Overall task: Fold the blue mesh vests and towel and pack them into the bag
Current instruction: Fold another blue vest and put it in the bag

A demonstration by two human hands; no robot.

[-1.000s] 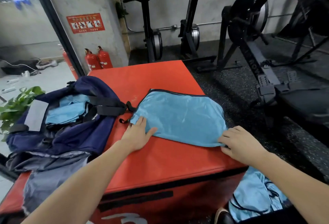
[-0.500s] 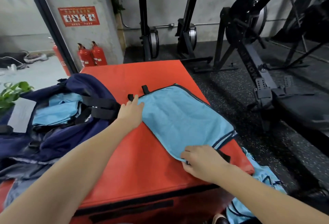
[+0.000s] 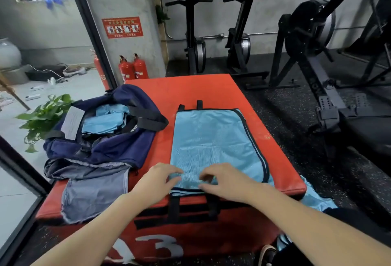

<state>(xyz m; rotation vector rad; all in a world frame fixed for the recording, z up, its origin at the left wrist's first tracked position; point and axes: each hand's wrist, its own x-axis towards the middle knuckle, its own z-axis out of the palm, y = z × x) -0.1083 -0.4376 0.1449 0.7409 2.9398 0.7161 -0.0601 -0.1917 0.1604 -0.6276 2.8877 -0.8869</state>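
A light blue mesh vest (image 3: pixel 213 143) with dark trim lies flat and lengthwise on the red padded box (image 3: pixel 190 88), its black straps showing at the far end and hanging over the near edge. My left hand (image 3: pixel 158 181) and my right hand (image 3: pixel 224 181) both pinch the vest's near edge, fingers curled into the fabric. To the left sits the open navy bag (image 3: pixel 118 149) with folded light blue cloth (image 3: pixel 103 120) inside. Another light blue vest (image 3: pixel 317 200) hangs low beside the box at the right.
A grey cloth (image 3: pixel 93 193) lies on the box's near left corner. A potted plant (image 3: pixel 42 117) stands left of the bag. Red fire extinguishers (image 3: pixel 133 69) stand by the pillar. Rowing machines (image 3: pixel 313 54) fill the floor behind and to the right.
The vest has been turned from slanting to lengthwise on the box. Both hands moved from its far-left and near-right corners to its near edge, close together.
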